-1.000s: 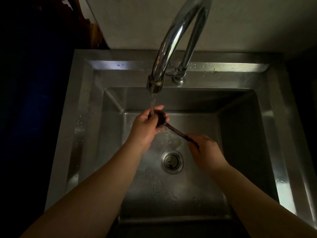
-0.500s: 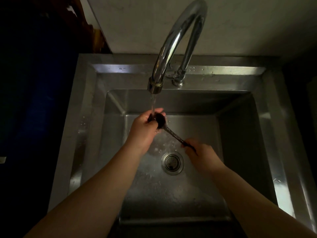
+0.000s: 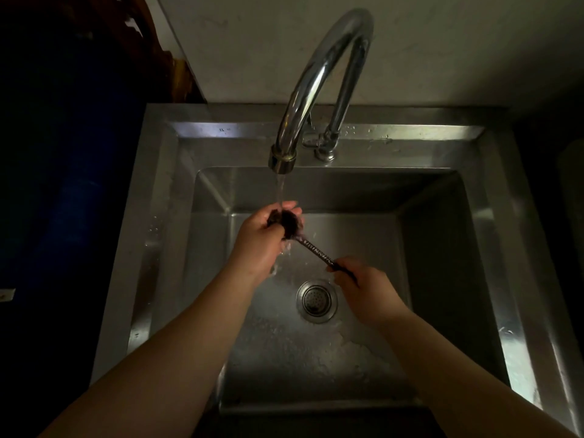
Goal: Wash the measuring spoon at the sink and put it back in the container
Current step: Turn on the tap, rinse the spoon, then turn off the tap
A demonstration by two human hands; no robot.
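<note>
Dim kitchen corner, steel sink (image 3: 164, 197) under a plain wall, pretty dark all round. Water's running from the curved chrome faucet (image 3: 316, 80) straight down onto the measuring spoon (image 3: 311, 248). I've got my left hand (image 3: 262, 241) wrapped around the dark bowl end, fingers curled over it right under the stream. My right hand (image 3: 363, 287) is pinching the far end of the handle, lower and nearer me, so the spoon slants across above the drain (image 3: 317, 299). Basin floor is wet and splashy around the drain. Handle has some pale markings I can't read.
</note>
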